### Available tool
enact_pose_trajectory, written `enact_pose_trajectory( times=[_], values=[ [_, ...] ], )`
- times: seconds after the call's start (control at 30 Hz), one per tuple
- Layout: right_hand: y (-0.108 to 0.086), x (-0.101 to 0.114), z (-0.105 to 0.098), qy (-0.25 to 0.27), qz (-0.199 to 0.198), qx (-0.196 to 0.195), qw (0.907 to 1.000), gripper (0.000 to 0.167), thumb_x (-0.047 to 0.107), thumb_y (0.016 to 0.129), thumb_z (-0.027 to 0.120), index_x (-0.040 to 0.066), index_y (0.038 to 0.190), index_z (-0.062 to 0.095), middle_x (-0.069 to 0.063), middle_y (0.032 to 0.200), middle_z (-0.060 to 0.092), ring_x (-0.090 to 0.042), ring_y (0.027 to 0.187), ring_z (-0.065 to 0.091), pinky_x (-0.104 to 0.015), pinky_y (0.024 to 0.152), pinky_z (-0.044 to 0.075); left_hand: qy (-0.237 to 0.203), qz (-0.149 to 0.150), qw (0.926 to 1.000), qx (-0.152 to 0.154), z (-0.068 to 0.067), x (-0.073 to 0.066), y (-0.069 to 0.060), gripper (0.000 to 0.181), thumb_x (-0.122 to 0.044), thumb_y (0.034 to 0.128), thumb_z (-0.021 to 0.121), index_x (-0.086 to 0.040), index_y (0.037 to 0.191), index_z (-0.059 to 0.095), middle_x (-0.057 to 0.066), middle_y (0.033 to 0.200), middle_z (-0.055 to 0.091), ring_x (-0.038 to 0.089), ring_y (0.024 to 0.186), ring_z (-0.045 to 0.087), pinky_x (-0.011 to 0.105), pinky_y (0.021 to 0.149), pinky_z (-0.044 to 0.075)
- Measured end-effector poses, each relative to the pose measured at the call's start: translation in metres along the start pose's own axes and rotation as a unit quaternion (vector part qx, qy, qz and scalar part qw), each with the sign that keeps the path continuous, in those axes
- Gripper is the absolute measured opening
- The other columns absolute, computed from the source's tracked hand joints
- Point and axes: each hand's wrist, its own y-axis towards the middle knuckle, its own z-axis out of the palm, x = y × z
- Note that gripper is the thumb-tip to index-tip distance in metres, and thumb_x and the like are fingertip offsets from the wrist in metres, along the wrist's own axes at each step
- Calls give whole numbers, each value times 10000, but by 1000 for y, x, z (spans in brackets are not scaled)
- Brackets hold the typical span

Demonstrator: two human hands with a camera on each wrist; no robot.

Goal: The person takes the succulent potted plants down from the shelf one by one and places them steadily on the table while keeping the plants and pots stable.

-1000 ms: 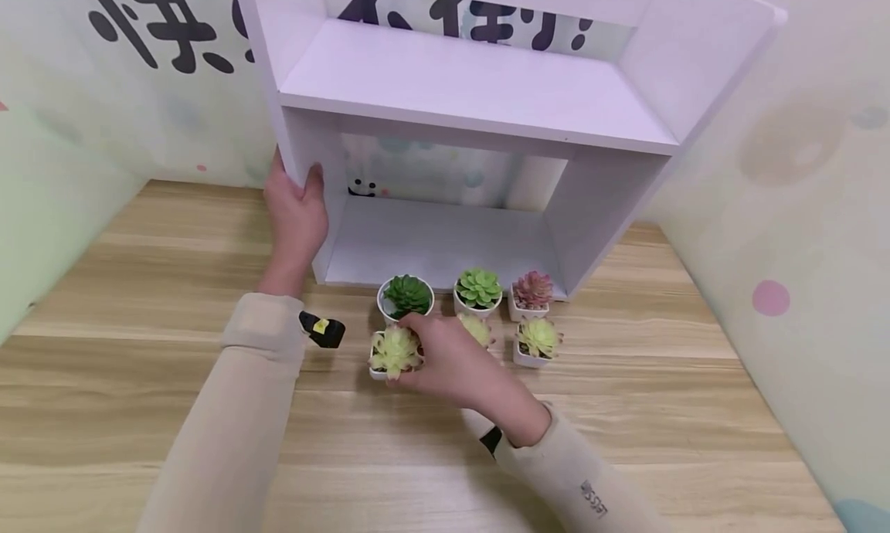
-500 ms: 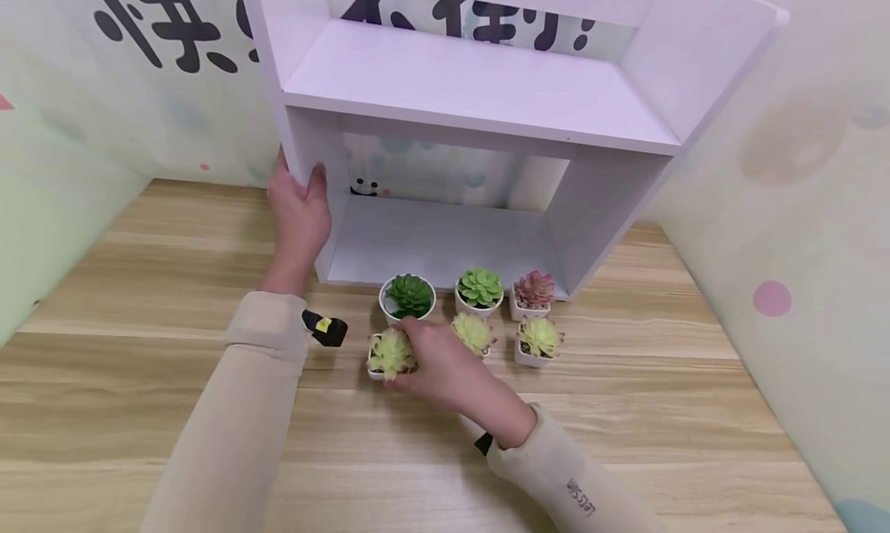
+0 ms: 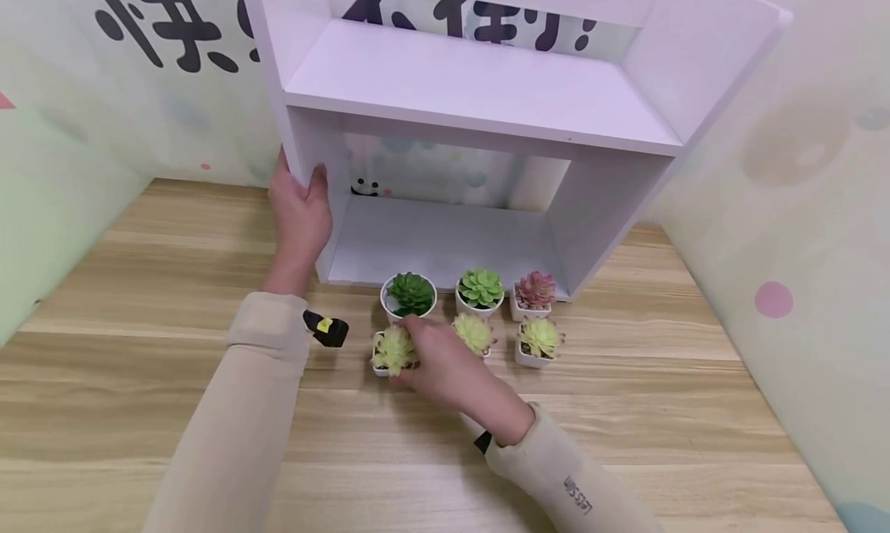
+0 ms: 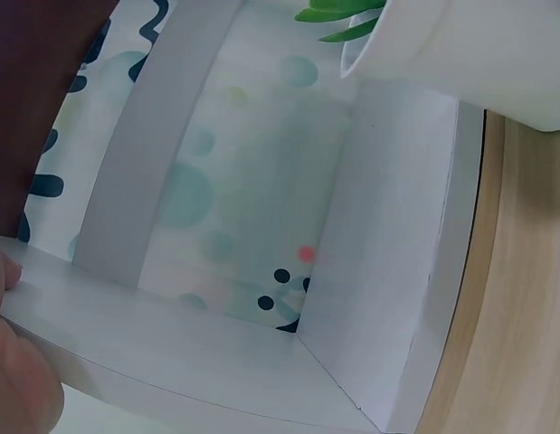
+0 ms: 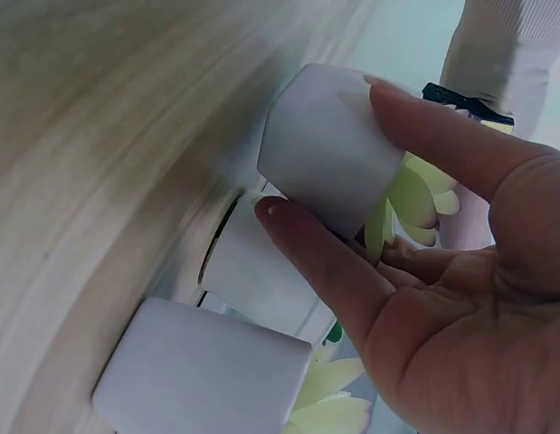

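Observation:
My right hand [image 3: 448,363] pinches a small potted succulent [image 3: 394,349] with pale yellow-green leaves. In the right wrist view, thumb and finger press on opposite sides of its white pot [image 5: 329,145]; whether its base touches the table cannot be told. Further left, my left hand [image 3: 300,212] grips the left side panel of a white shelf unit [image 3: 480,120], thumb on the inner face. A dark green succulent [image 3: 409,293] in a round pot stands just behind the held one. Beside my right hand is another pale succulent [image 3: 473,334], partly hidden by it.
A bright green succulent [image 3: 480,287] and a reddish succulent [image 3: 534,292] stand along the shelf's front edge. In front of the reddish one is a third pale succulent [image 3: 539,340]. Walls enclose the wooden table [image 3: 695,425] at the back and sides.
My right hand and the held succulent shift slightly left, then slightly back toward the right and the shelf. The left hand keeps its grip on the shelf panel.

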Motion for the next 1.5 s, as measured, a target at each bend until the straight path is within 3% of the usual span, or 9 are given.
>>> enact_pose_trajectory(
  times=[0.3,0.63,0.97,1.17,1.37,1.5],
  values=[
    [5,1,3,-238,-169,-258,9992,608,142,836,824,-21,1344,531,-155,1219,684,-281,1095,664,-360,928,583,-67,25,10000,-20,0,1,0,451,-76,1016,511,-15,1460,458,123,1447,575,209,1349,529,336,1172,411],
    [6,-2,-1,-392,185,-34,9991,664,204,915,753,-40,1425,404,-212,1229,658,-340,1159,645,-421,991,559,-56,-57,10000,-23,1,0,-2,450,-101,1022,509,-22,1462,454,125,1443,577,212,1348,531,329,1171,411],
    [8,-8,-3,-364,20,-38,9993,654,187,912,756,-15,1425,405,-226,1289,622,-349,1196,623,-446,1023,536,-131,-27,9999,9,1,2,-1,454,-85,1024,504,-27,1470,443,110,1465,559,206,1372,514,331,1182,401],
    [8,-7,-4,-415,175,-24,9990,695,223,895,778,-23,1432,412,-219,1292,628,-350,1218,616,-443,1042,528,-147,-29,9999,-4,3,3,0,451,-77,1022,503,-19,1465,446,118,1457,566,208,1359,522,327,1175,408],
    [6,-4,-7,-366,354,-38,9987,729,272,870,805,-26,1422,434,-191,1181,669,-311,1096,659,-416,947,569,-138,5,9999,-5,3,2,0,438,-80,1018,512,-8,1447,461,126,1444,575,214,1350,531,340,1169,416],
    [1,0,-11,-361,371,-70,9986,780,286,856,819,-30,1448,422,-190,1192,676,-302,1065,673,-410,927,579,-65,-81,9999,15,2,2,-1,440,-99,1026,510,-25,1456,454,114,1460,561,209,1364,517,336,1179,405]
  ],
)
